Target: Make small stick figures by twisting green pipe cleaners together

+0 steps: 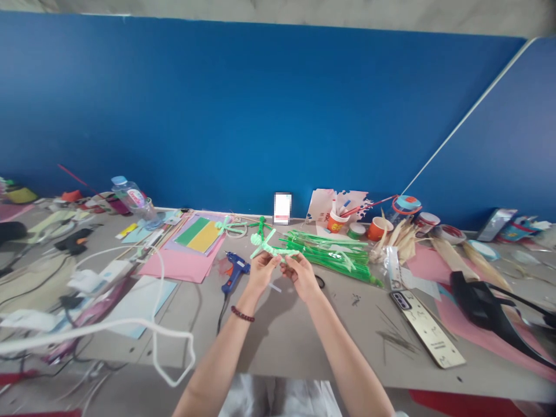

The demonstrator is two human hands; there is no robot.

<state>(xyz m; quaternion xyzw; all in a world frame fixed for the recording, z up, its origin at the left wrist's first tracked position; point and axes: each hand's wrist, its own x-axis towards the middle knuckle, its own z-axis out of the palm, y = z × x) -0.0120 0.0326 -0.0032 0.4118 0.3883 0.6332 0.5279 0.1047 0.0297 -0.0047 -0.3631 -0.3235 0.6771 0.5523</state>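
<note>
Both hands pinch a pale green figure twisted from fuzzy pipe cleaners, held up above the grey table. My left hand, with a beaded bracelet on the wrist, grips its lower left part. My right hand has the right-hand limb between thumb and fingers. Fingertips cover some of the figure. Behind it stands a darker green pipe cleaner figure. Another pale green figure lies further left. Just left of my left hand is a blue glue gun.
A bag of green pipe cleaners lies right of my hands. A phone rests near the front right, by loose thin wires. Coloured sheets and a white cable are at left. Paper cups stand by the blue partition.
</note>
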